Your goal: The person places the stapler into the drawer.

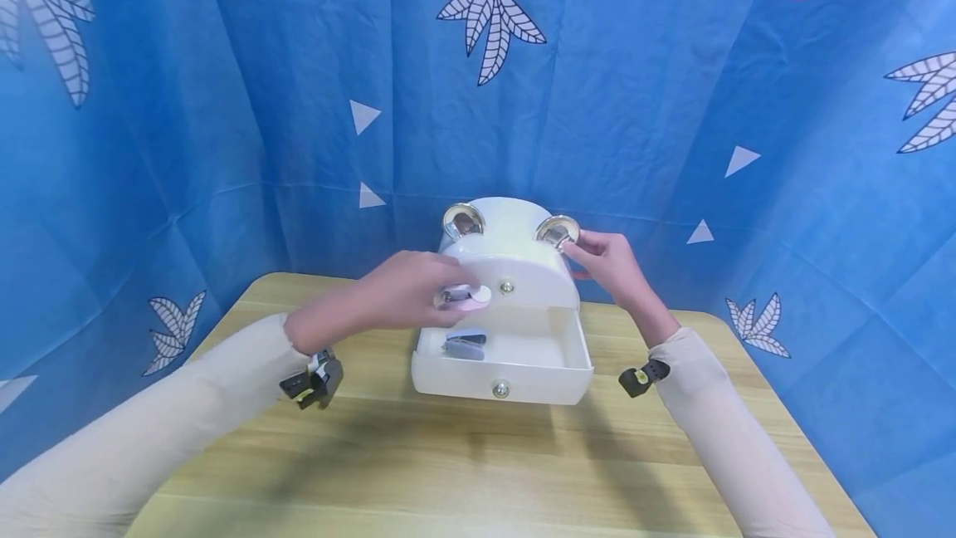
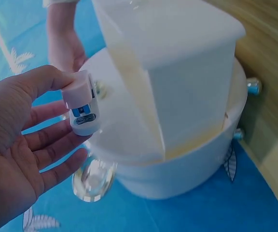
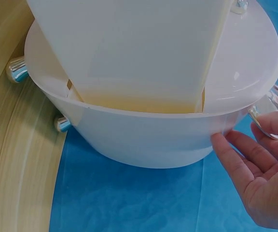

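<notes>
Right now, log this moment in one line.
left hand: pinches small pink-white item | right hand: holds shiny ear, touches cabinet | lower drawer: open, small grey item inside

A pinkish gadget hangs near an open white drawer.

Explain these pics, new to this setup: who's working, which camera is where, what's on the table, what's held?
No robot: a person's left hand and right hand, both bare. The wide picture is taken from the head; the other two, from each wrist. A white box stands on the wooden table, its lower drawer pulled out with a small grey-blue item inside. The left hand holds a pink and white gadget, exact kind unclear; the right appears to pinch a shiny round ear on the box.
</notes>
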{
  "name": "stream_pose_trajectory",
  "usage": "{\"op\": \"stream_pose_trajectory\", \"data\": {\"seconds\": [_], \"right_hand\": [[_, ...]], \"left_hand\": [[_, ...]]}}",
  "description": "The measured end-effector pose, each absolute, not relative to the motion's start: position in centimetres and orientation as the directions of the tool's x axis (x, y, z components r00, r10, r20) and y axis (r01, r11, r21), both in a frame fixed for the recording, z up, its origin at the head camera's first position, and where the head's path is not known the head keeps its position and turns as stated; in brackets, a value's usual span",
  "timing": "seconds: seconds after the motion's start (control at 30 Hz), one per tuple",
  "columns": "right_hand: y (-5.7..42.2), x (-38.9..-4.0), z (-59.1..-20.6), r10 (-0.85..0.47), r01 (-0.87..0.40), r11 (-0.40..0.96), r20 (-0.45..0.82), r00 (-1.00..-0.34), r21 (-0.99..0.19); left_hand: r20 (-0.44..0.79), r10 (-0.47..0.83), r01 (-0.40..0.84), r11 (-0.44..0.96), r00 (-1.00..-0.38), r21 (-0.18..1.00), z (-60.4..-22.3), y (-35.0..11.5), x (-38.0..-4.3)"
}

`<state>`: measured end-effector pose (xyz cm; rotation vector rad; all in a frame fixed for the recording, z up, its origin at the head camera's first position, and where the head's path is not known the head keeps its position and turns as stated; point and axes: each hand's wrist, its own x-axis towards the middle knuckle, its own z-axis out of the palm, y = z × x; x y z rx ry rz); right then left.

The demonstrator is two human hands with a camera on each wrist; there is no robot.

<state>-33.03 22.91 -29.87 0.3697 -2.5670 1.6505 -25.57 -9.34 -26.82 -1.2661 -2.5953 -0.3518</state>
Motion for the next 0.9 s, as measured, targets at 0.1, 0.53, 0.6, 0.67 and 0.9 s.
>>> {"op": "stream_pose_trajectory", "data": {"seconds": [0.1,0.53,0.6,0.67,0.9], "right_hand": [[22.9,-33.1,-29.9,-0.161,-0.236,0.394,0.186,-0.969,-0.888],[23.0,-33.3,-30.0,-0.162,-0.245,0.401,0.195,-0.967,-0.883],[22.9,-33.2,-30.0,-0.167,-0.25,0.402,0.198,-0.966,-0.881],[22.9,-33.2,-29.9,-0.171,-0.253,0.404,0.199,-0.965,-0.879],[23.0,-33.0,-29.9,-0.178,-0.258,0.404,0.201,-0.963,-0.878]], "left_hand": [[0.27,0.776,0.817,0.57,-0.57,0.085,-27.3,-7.9,-26.0],[0.137,0.881,0.891,0.453,-0.452,0.028,-29.9,-3.2,-27.5],[0.116,0.877,0.884,0.465,-0.467,0.04,-30.0,-2.8,-27.6],[0.101,0.873,0.878,0.475,-0.478,0.053,-30.2,-2.4,-27.8],[0.087,0.873,0.877,0.477,-0.48,0.053,-31.2,-1.4,-28.4]]}}
